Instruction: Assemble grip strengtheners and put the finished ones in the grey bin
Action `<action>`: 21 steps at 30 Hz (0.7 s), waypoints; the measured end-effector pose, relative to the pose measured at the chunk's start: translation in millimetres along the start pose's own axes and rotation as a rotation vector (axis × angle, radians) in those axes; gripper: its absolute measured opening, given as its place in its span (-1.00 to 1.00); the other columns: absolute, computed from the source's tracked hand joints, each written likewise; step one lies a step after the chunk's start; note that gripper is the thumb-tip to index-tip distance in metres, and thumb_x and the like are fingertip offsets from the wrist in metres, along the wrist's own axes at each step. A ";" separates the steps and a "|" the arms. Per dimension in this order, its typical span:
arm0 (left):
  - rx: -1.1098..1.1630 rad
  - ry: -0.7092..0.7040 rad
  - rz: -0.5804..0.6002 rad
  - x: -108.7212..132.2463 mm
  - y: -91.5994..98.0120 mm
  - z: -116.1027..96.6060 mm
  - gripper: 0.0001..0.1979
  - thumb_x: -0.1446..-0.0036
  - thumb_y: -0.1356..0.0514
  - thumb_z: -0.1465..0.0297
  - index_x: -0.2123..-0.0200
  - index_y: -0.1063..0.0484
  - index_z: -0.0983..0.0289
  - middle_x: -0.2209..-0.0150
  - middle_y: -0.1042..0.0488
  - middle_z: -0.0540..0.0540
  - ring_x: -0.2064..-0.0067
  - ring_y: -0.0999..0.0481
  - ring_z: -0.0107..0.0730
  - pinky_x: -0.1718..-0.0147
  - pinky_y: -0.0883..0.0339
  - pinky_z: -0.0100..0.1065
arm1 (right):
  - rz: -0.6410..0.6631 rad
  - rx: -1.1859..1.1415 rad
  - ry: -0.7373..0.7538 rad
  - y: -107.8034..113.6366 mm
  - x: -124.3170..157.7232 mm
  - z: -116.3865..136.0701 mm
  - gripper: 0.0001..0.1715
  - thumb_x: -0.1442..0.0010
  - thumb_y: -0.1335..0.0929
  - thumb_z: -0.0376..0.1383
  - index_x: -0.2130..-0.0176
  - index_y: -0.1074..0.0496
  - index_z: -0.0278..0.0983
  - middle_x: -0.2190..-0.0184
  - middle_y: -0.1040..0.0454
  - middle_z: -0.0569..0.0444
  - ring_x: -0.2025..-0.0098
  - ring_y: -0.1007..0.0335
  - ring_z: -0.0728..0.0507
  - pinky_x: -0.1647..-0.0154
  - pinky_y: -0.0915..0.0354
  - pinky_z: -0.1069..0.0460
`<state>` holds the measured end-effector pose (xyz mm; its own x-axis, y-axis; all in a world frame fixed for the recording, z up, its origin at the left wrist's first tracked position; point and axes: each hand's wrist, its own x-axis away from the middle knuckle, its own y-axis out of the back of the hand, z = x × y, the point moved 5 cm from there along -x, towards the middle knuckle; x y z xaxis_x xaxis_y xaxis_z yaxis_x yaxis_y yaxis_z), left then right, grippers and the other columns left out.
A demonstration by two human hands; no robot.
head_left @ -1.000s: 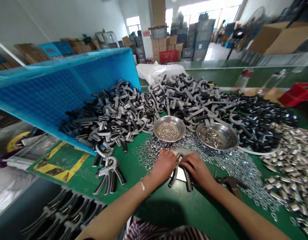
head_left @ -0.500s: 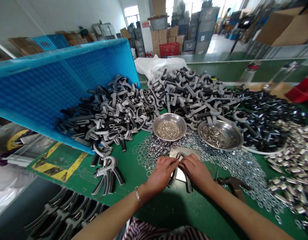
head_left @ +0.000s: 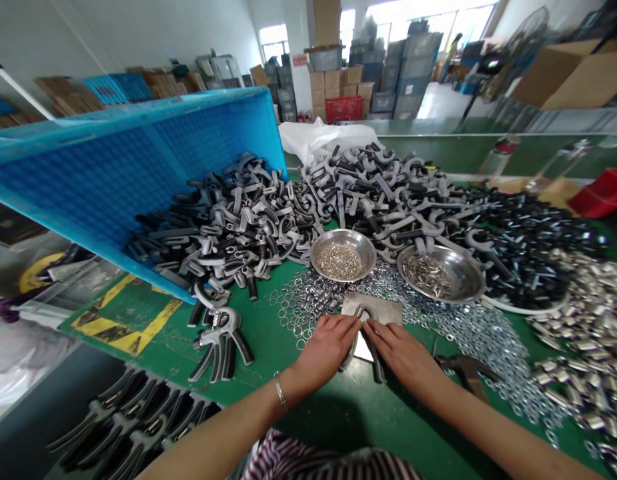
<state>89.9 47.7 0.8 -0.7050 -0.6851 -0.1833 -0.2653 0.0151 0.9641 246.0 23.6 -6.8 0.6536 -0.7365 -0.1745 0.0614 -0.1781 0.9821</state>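
Observation:
A grey and black hand grip strengthener [head_left: 377,357] lies over the metal plate [head_left: 388,311], its curved top pointing away from me and its handles toward me. My left hand [head_left: 327,347] is closed on its left handle. On the right handle, my right hand [head_left: 404,350] is closed too, with its fingers pressed near the top. The fingertips of both hands meet near the spring end, where small details are hidden. Left of my hands rest several assembled hand grip strengtheners [head_left: 222,341] with springs. A hammer [head_left: 468,370] lies right of my right forearm.
A steel bowl of small rings [head_left: 344,272] and a steel bowl of pins [head_left: 455,283] stand beyond the plate. Washers [head_left: 488,340] spread rightward beside metal sleeves [head_left: 588,347]. Grey handle parts [head_left: 358,180] spill from a tipped blue crate [head_left: 198,133]. More finished grips [head_left: 133,427] lie lower left.
The hands stay at the strengthener over the plate. My right fingers now lie straighter along its handle. The camera view has shifted slightly.

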 end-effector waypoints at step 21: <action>-0.076 0.230 0.048 -105.6 58.1 102.1 -0.74 -0.29 -0.07 0.46 0.09 -0.55 0.27 0.09 -0.56 0.19 -0.01 -0.45 -0.15 -0.07 -0.23 -0.12 | -0.100 -0.161 -0.510 24.4 126.9 -52.9 -0.54 -0.34 -0.21 -0.17 -0.14 -0.38 -0.27 -0.03 -0.46 -0.20 0.01 -0.44 -0.33 -0.06 -0.36 -0.27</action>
<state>81.8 195.3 56.5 -0.5448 -0.8330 -0.0970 -0.1790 0.0025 0.9838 370.4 -39.7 -1.1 0.1918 -0.9515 -0.2408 0.2451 -0.1911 0.9505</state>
